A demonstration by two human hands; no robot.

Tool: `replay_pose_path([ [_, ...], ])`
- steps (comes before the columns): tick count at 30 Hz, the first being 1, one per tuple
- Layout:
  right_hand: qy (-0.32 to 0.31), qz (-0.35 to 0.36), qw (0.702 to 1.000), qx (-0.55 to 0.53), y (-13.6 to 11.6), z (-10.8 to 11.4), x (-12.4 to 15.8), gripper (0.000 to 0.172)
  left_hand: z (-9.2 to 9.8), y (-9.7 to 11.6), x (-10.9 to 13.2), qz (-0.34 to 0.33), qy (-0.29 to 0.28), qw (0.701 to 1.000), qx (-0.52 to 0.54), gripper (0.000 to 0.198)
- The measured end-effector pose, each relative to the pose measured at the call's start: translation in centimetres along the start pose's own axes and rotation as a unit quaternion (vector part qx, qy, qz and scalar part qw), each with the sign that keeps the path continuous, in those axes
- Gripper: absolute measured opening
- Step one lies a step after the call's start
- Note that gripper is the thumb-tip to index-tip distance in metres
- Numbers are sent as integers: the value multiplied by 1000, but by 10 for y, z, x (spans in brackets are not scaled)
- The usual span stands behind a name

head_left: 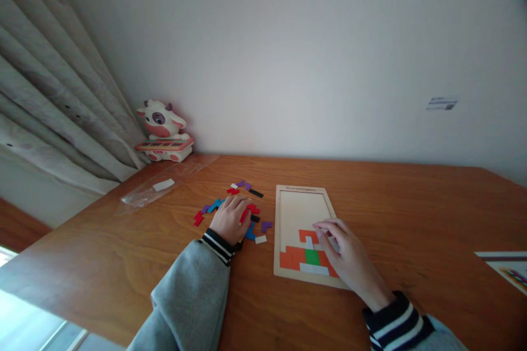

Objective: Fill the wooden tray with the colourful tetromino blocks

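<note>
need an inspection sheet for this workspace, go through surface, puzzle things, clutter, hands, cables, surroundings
Surface: brown wooden table, grain visible.
Puzzle things: framed board lying flat, with orange, white and green pieces in its near part; red, blue, purple, black and white loose pieces scattered to its left.
Clutter: clear plastic bag and cow toy at far left; printed sheet at right edge, partly out of frame.
Hands: left hand over the loose pieces, right hand over the board's right side; grasp unclear for both.
Cables: nothing seen.
Surroundings: pale wall with small label; curtain at left.
</note>
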State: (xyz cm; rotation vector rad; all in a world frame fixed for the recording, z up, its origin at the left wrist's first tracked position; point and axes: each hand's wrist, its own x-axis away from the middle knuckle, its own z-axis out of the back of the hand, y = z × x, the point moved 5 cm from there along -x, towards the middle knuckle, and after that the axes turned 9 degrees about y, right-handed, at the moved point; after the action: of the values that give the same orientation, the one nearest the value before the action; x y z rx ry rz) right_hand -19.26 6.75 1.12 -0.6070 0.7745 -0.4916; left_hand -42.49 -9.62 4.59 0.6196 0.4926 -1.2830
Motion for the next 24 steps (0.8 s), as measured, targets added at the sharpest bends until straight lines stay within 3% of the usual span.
replay_pose_path([
  [3, 5, 1, 1000, 1, 1, 0, 1, 26, 2, -24, 7, 41, -36, 997, -58, 23],
  [6, 6, 2, 1000, -2, 3, -1, 2, 26, 0, -34, 13, 48, -74, 994, -57, 35],
  [12, 6, 1, 1000, 1, 5, -2, 2, 27, -12, -25, 20, 29, -112, 993, -33, 50],
  [24, 4, 4, 1000, 10, 1, -1, 3, 26, -12, -22, 16, 57, -84, 994, -42, 27],
])
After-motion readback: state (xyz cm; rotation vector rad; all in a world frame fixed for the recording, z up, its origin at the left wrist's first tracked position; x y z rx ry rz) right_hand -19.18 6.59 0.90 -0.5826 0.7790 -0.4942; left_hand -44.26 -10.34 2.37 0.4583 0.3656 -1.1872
